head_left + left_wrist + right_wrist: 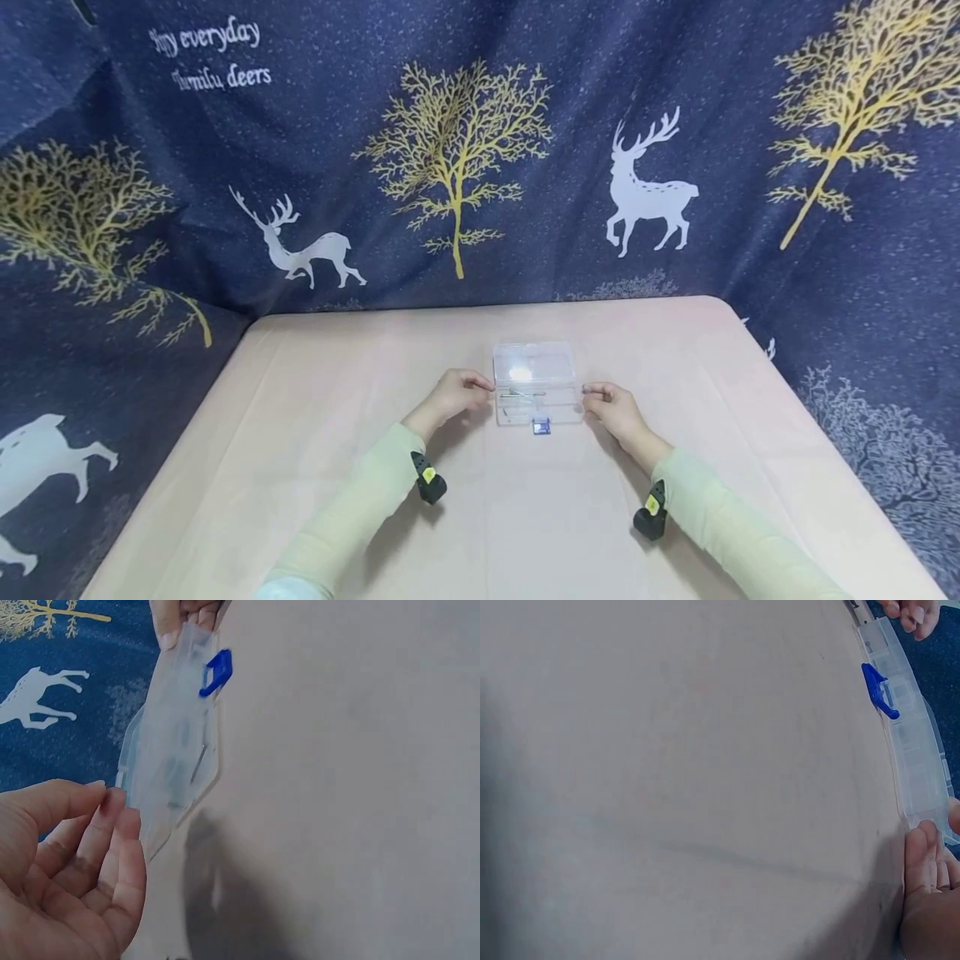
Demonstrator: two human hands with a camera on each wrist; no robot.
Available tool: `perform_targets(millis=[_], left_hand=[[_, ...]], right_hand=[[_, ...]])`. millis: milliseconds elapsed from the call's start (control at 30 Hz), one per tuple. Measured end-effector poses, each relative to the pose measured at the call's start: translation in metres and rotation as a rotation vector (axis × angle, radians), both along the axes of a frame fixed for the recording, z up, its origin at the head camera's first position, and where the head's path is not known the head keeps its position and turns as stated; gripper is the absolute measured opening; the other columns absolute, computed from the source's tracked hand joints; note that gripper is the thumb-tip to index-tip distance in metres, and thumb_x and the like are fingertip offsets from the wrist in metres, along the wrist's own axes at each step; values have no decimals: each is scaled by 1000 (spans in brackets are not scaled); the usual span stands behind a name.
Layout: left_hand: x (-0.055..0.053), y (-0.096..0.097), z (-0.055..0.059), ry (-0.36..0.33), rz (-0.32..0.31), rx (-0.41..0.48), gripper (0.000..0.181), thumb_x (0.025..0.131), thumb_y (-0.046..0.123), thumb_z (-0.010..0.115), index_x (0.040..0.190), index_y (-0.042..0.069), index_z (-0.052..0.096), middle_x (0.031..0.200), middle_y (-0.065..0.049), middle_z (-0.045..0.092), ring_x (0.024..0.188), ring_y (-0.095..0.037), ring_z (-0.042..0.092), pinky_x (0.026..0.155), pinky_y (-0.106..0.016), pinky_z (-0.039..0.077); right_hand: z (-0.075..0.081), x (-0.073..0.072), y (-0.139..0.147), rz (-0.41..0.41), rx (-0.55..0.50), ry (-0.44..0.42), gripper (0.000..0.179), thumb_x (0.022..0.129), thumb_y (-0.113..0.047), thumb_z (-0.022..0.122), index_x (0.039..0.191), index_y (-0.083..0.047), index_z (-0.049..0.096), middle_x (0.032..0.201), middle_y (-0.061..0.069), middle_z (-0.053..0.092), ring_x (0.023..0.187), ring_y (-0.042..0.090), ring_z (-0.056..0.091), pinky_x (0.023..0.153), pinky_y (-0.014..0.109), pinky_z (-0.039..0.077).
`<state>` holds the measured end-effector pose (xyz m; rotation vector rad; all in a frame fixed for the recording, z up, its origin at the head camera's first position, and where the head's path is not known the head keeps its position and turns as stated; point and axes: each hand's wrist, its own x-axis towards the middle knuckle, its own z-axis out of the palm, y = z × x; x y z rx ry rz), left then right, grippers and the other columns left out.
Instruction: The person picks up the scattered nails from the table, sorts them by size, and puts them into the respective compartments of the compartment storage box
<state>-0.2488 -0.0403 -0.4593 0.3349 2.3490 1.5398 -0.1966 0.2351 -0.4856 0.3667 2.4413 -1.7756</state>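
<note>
A clear plastic compartment box [538, 414] lies on the table with its lid [534, 363] tipped back. A blue latch [542, 426] sticks out from its front edge. Thin metal pieces [522, 393] lie inside; their kind is too small to tell. At the box's left end my left hand [79, 862] has its fingers loosely curled, thumb and forefinger close together, with no box wall visible between them. My right hand [934, 892] holds the opposite end by thumb and fingers; part of this grip is hidden at the frame's edge.
The box stands on a pale pink cloth-covered table [525, 517]. Behind it hangs a dark blue curtain [315, 150] with printed deer and yellow trees. A black wrist camera [427, 478] sits on the left sleeve, another [651, 510] on the right.
</note>
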Motion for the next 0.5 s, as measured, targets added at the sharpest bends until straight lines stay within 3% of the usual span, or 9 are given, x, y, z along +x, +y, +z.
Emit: perform_targets(millis=[300,500], left_hand=[[-10,-18,15,210,-52,-26,17,84,1,63,100,-6,65,94,-18,67,86,-22,61,79,-28,53],[-17,-34,16,337,-94,-142,17,87,4,63,100,-6,64,98,-15,67,89,-25,62,83,-34,51]], right_hand=[[3,2,1,10,16,4,39,91,-5,54,126,12,49,118,30,58,89,15,64,76,19,55],[2,2,0,19,0,-2,39,91,-5,52,127,12,48,118,28,58,92,15,64,78,19,55]])
